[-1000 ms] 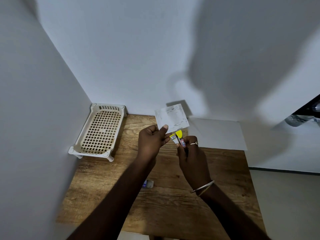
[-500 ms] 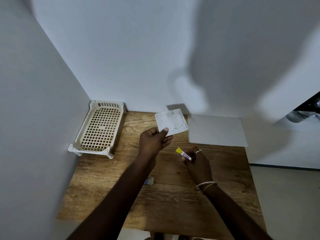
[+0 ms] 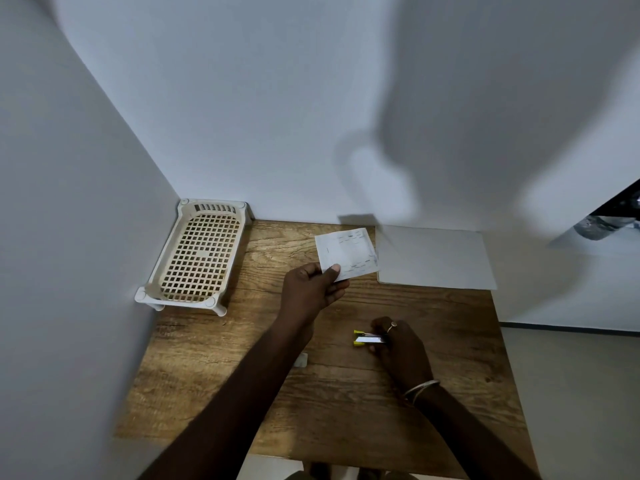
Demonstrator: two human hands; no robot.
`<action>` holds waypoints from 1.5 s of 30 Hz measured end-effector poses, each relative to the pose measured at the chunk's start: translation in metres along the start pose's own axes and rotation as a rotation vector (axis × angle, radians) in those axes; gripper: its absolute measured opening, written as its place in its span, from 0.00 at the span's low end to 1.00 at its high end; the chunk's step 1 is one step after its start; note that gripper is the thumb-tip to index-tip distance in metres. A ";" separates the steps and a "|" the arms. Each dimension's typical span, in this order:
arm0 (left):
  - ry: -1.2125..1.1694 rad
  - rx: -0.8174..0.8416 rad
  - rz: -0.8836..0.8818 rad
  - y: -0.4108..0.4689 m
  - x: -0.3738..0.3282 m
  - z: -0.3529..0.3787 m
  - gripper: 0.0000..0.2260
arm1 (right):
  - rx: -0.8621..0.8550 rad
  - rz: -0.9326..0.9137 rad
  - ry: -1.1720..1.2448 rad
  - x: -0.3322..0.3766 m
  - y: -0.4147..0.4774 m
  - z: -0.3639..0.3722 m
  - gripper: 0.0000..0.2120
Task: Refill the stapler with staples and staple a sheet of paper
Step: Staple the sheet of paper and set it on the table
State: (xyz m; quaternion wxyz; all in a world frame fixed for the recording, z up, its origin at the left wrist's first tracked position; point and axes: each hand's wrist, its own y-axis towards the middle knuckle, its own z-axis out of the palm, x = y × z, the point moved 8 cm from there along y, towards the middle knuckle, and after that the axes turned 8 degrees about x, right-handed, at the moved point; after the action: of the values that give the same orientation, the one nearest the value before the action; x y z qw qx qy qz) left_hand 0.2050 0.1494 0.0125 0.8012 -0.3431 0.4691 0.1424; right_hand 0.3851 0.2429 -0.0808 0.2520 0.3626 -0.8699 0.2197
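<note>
My left hand point(image 3: 313, 289) pinches a small folded sheet of paper point(image 3: 347, 252) by its lower left corner and holds it up above the wooden table point(image 3: 346, 393). A small yellow and silver stapler point(image 3: 367, 338) lies low at the table, held at its back end by the fingers of my right hand point(image 3: 400, 348), its yellow nose pointing left. Paper and stapler are well apart. A small staple box point(image 3: 300, 360) peeks out beside my left forearm.
A cream plastic lattice tray point(image 3: 199, 258) stands in the back left corner against the walls. A white sheet point(image 3: 434, 258) lies flat at the back right of the table. The table's right edge drops to the floor point(image 3: 571, 393).
My right hand has pulled the stapler away from the paper and lowered it to the table, toward me. My left hand keeps the paper raised, shifted slightly forward.
</note>
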 end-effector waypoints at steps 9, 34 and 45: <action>0.008 0.016 0.005 -0.001 0.001 0.001 0.08 | 0.016 0.006 0.068 -0.008 0.000 0.004 0.20; 0.010 0.053 -0.008 0.002 0.002 -0.003 0.07 | -0.239 0.065 0.576 0.015 0.017 -0.054 0.03; 0.045 0.121 -0.001 0.009 -0.011 -0.006 0.10 | -0.188 0.093 1.073 0.067 0.051 -0.096 0.08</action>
State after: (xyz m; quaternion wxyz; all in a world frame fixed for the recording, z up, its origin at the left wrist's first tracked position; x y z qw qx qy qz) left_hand 0.1909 0.1530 0.0158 0.8098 -0.2973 0.4946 0.1056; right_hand 0.3330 0.2949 0.0239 0.6817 0.1366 -0.6502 0.3062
